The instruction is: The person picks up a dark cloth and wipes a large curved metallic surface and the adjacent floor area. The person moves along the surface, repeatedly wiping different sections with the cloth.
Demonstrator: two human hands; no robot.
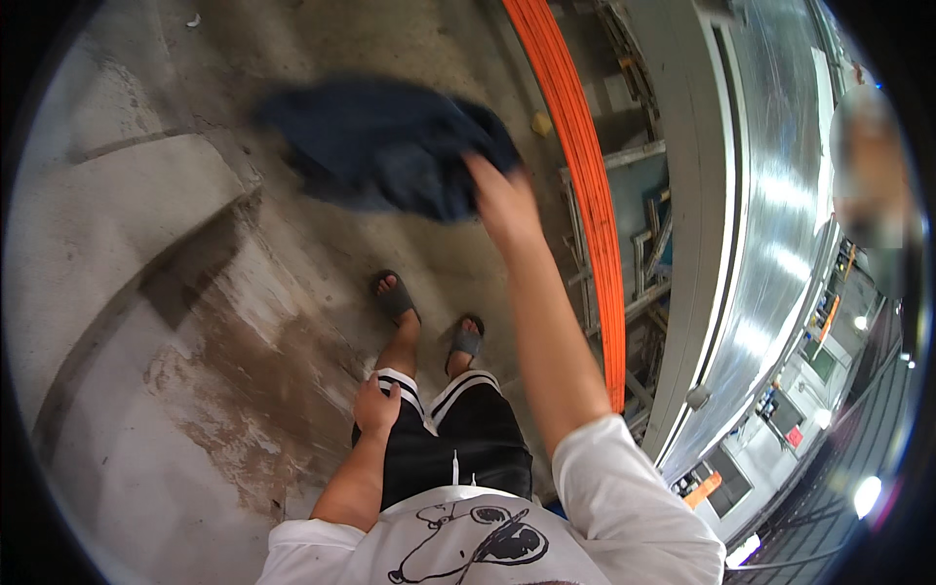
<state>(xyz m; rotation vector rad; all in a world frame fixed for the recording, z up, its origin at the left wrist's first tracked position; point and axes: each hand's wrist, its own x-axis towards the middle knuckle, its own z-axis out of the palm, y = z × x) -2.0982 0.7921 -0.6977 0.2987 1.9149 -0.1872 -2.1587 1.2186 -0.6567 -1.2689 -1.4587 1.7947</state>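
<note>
Head view, looking straight down the body.

Concrete floor [146,292]: the widest surface in view. It is grey, with a curved dark band running across the left part and a brownish stained patch near the lower left. A fine crack is seen near the upper left.

Metal shutter [780,224]: a bright, ribbed sheet that fills the right side, set in a grey frame. An orange strip [585,175] runs alongside it from the top edge down to the middle of the picture, with metal bars stacked between the two.

Dark blue cloth [385,146]: held in the air ahead of the body, above the floor and beyond the feet. It is seen bunched and rumpled, spread wider toward the left, and its outline is blurred. Its right edge is gathered at the raised hand.

Right hand [502,200]: the arm is stretched forward and up. The fingers are closed around the right edge of the cloth; single fingertips are not made out because of blur.

Left hand [375,405]: lowered beside the left thigh, resting against the black shorts [458,439] with white stripes. The fingers are curled inward into a loose fist; nothing is seen within them.

Sandals [395,297]: dark, worn on both feet, placed flat on the floor below the cloth.
</note>
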